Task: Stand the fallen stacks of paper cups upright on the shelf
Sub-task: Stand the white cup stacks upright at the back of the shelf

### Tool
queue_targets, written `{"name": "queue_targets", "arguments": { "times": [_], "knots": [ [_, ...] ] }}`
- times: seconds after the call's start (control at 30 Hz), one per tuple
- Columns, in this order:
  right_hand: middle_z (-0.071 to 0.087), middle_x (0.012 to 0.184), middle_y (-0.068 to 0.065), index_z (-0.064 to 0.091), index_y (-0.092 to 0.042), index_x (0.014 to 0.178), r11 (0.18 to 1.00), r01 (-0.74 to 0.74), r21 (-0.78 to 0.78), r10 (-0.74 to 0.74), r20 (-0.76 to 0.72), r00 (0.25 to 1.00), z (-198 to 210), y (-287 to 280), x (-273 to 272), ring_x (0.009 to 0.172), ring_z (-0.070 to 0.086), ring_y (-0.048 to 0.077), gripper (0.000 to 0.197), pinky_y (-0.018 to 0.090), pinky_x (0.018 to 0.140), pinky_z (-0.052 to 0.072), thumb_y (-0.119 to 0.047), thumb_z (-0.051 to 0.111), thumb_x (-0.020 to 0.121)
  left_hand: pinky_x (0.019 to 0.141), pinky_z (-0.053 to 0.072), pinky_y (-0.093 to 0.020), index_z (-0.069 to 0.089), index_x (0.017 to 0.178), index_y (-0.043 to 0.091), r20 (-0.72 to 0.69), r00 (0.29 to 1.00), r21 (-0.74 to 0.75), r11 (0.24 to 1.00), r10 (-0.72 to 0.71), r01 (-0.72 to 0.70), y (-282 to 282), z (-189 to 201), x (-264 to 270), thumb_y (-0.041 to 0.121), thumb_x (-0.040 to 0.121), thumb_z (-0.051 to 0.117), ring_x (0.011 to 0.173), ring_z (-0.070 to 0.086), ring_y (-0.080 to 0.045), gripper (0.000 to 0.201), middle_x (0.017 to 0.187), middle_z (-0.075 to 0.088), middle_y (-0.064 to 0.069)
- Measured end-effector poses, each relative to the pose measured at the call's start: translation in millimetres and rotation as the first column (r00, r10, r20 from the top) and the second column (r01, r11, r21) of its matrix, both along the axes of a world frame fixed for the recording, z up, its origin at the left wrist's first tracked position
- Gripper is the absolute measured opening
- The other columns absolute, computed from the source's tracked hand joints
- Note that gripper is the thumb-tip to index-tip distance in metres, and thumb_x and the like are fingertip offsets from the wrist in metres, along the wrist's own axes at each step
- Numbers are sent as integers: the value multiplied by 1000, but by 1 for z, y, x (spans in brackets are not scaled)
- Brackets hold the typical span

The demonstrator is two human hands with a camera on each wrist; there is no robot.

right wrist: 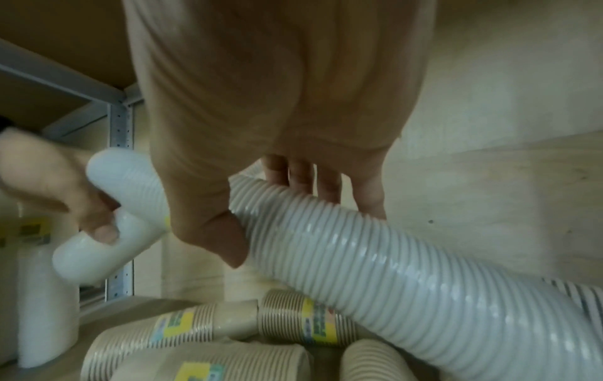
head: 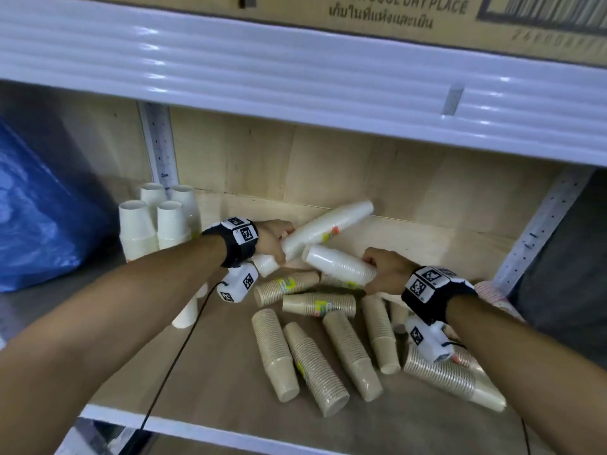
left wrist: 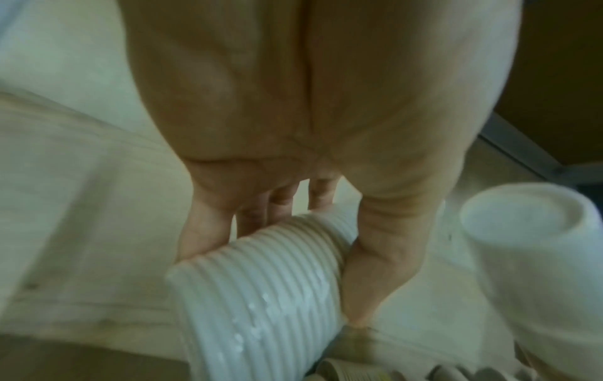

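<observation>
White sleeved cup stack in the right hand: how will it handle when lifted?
The white cup stack likely stays fairly stiff: nested rims in a sleeve. Glossy wrap may slip in the right hand. Round and tapered, it probably rolls if laid down.

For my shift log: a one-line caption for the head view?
Left hand and right hand each grip a white cup stack above fallen brown stacks.

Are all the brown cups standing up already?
No, the brown cup stacks lie on their sides on the shelf, while only the white stacks at the back left stand upright.
</observation>
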State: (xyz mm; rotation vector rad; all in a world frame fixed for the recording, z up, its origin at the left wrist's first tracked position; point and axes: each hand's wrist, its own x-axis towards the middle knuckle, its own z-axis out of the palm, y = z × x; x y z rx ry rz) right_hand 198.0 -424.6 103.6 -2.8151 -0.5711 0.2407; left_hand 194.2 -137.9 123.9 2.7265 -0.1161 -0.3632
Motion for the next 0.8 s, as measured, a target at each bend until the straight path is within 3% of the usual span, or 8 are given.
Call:
{"name": "queue_targets", "arguments": {
  "times": [0.17, 0.23, 0.37, 0.43, 0.57, 0.8],
  "knots": [
    [62, 95, 0, 45, -24, 108, 975, 35, 219, -42, 28, 999, 19, 9, -12, 87, 62, 24, 53, 35, 76, 52, -26, 80, 69, 84, 54, -41, 37, 126, 19, 88, 978, -263, 951, 191, -162, 20, 3, -34, 11, 71, 79, 107, 56, -25, 70, 120, 55, -4],
    [62, 93, 0, 45, -22, 105, 950, 46, 308, -61, 40, 997, 25, 20, -16, 85, 63, 23, 49, 37, 75, 53, -26, 77, 69, 87, 53, -43, 34, 132, 17, 107, 966, -335, 924, 234, -187, 26, 5, -46, 9, 69, 81, 112, 55, -26, 79, 121, 53, -4],
    [63, 103, 0, 46, -20, 110, 895, 30, 445, -64, 62, 996, 35, 60, -25, 92, 62, 22, 54, 42, 81, 55, -29, 77, 66, 71, 53, -37, 31, 140, 16, 104, 941, -492, 839, 321, -231, 36, 7, -76, -4, 71, 79, 111, 52, -23, 87, 127, 52, -5],
    [63, 103, 0, 46, -19, 109, 856, 29, 515, -64, 52, 997, 37, 79, -27, 93, 63, 22, 59, 45, 79, 57, -33, 76, 61, 70, 59, -46, 33, 139, 21, 96, 938, -499, 832, 332, -243, 37, 7, -86, 0, 68, 82, 112, 55, -25, 89, 125, 56, -4],
    [63, 105, 0, 48, -20, 113, 794, -22, 607, -4, 42, 999, 33, 122, -40, 97, 64, 22, 66, 48, 80, 57, -36, 76, 55, 71, 58, -57, 34, 137, 24, 90, 919, -519, 805, 384, -286, 44, -4, -114, 0, 64, 85, 113, 57, -28, 93, 121, 59, -4],
    [67, 106, -6, 51, -27, 113, 746, -69, 662, 130, -43, 991, -1, 180, -65, 97, 65, 15, 69, 41, 85, 56, -37, 75, 49, 70, 61, -49, 43, 133, 24, 79, 900, -484, 805, 430, -342, 61, -39, -156, 8, 67, 84, 108, 61, -25, 80, 118, 62, -1]
  ]
}}
